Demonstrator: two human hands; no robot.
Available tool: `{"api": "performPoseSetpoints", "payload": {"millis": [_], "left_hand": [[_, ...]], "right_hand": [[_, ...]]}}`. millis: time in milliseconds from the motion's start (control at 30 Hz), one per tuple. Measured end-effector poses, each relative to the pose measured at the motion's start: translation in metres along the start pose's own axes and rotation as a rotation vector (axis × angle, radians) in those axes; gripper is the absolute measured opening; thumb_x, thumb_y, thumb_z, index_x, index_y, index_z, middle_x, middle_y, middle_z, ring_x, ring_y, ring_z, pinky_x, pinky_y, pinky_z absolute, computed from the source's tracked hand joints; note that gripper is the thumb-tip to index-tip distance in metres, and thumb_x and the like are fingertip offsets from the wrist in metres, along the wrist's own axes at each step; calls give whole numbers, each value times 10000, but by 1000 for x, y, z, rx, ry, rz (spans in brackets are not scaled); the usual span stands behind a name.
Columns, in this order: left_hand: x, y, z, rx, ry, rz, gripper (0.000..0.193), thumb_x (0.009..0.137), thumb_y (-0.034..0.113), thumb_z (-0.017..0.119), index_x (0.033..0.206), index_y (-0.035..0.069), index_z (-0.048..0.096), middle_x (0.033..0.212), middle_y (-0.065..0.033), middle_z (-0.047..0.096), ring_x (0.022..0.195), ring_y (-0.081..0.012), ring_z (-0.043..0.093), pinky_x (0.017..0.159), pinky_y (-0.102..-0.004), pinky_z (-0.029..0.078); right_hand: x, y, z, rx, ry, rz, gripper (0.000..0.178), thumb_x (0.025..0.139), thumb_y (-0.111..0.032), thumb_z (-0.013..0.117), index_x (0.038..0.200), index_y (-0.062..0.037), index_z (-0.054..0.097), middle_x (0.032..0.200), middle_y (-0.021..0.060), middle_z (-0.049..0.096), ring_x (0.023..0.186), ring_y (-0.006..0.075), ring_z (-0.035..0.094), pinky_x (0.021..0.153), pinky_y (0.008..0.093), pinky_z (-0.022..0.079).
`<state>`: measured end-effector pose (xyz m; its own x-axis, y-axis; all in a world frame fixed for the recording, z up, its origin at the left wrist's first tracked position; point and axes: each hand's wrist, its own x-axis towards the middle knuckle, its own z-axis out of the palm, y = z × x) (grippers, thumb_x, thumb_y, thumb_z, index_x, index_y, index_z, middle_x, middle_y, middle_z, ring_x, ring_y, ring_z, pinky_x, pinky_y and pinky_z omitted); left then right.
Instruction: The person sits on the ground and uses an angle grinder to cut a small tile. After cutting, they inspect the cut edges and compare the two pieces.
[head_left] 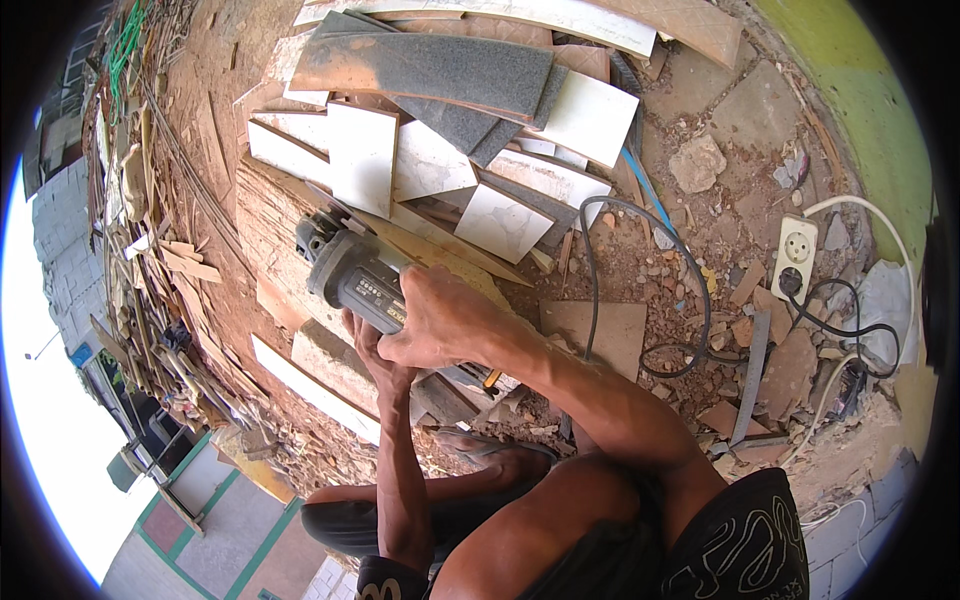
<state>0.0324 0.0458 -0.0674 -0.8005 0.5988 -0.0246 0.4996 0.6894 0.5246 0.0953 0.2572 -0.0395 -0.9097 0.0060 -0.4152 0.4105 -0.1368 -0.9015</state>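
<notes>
An angle grinder (352, 280) with a grey-black body is held low over the work area, its head pointing up and left. My right hand (435, 318) is closed around the top of its body. My left hand (372, 350) is closed against the body from below, its fingers partly hidden. The thin disc (325, 197) shows at the grinder's far side, beside a narrow brown tile strip (450, 243) that rests on a wooden board (268, 212). I cannot tell whether the disc touches the strip.
Cut white tiles (362, 160) and dark grey tiles (440, 75) lie heaped beyond the grinder. A black cord (707, 290) loops at the right to a white socket strip (796, 245). A metal ruler (752, 375) lies on rubble. Wood scraps (150, 300) line the left.
</notes>
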Motion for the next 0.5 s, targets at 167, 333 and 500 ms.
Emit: {"api": "performPoseSetpoints", "payload": {"millis": [167, 333, 500], "left_hand": [[-1, -2, 0, -7, 9, -6, 445, 729, 381, 784, 1035, 68, 699, 1158, -105, 656, 1199, -317, 555, 1155, -510, 271], [-2, -5, 1, 1, 28, 23, 436, 734, 377, 778, 1027, 65, 698, 1158, -107, 654, 1188, -317, 542, 1144, -508, 276], [0, -3, -1, 3, -6, 33, 417, 739, 363, 776, 1017, 62, 695, 1152, -109, 655, 1186, -312, 544, 1144, -504, 276]], "right_hand": [[-1, -2, -2, -10, -6, 4, 407, 697, -240, 740, 723, 152, 634, 568, 233, 627, 493, 323, 659, 468, 420, 542], [-1, -1, -1, 32, -12, -2, 402, 698, -229, 737, 714, 157, 625, 563, 236, 621, 495, 325, 657, 466, 429, 535], [-2, -2, -2, 4, -21, 22, 395, 697, -222, 733, 721, 156, 624, 565, 234, 621, 500, 320, 657, 468, 430, 533]]}}
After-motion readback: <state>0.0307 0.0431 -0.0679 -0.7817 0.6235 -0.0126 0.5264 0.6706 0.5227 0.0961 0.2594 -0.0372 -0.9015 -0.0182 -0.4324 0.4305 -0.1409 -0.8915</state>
